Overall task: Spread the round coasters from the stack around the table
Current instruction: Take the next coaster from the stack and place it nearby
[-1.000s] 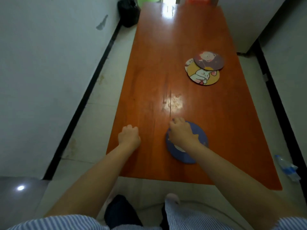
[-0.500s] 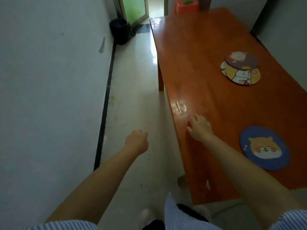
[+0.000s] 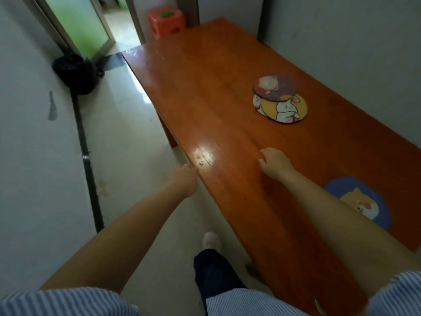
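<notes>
A loose stack of round coasters lies on the orange wooden table (image 3: 205, 92): a purple one (image 3: 276, 86) on top, a yellow rabbit one (image 3: 284, 109) under it, and a white edge of a third peeking out at the left. A blue coaster with a dog face (image 3: 362, 201) lies apart near the table's near end, partly hidden by my right forearm. My right hand (image 3: 274, 164) hovers over the table between the blue coaster and the stack, fingers loosely curled, holding nothing. My left hand (image 3: 184, 179) is a closed fist at the table's left edge, holding nothing.
A narrow tiled floor runs between the table and the white wall on the left. A black bag (image 3: 76, 73) sits on the floor by a green glass door (image 3: 77, 26). An orange stool (image 3: 166, 19) stands beyond the table's far end. White walls close in on the right.
My right hand let go of the blue coaster, which stays on the table, and moved toward the stack. I have stepped left along the table's side; my left hand left the tabletop.
</notes>
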Tool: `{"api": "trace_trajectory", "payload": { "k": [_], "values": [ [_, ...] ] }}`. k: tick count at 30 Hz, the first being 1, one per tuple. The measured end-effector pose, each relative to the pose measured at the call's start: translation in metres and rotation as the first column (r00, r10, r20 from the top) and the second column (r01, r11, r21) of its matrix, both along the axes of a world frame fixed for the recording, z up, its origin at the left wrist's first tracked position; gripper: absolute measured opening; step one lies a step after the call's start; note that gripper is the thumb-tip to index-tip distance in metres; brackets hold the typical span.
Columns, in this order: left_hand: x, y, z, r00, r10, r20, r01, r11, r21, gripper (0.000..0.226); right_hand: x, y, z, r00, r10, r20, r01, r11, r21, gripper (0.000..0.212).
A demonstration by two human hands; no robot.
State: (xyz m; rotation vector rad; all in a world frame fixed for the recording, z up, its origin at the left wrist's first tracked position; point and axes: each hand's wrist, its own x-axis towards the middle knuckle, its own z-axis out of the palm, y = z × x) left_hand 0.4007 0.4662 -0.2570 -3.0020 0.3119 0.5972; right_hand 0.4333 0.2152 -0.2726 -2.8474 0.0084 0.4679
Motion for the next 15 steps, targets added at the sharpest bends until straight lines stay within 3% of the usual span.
{"api": "trace_trajectory", "payload": {
  "k": [7, 15],
  "values": [
    [0.134, 0.001, 0.004, 0.996, -0.080, -0.048, 0.081, 0.996, 0.025, 0.030, 0.095, -0.008, 0.018, 0.974, -0.226, 0.020, 0.224, 0.971, 0.081, 0.042],
    [0.261, 0.003, -0.022, 0.971, -0.203, 0.127, 0.218, 0.969, -0.117, 0.033, 0.164, -0.012, 0.017, 0.883, -0.460, 0.088, 0.453, 0.887, 0.094, 0.030]
  ]
}}
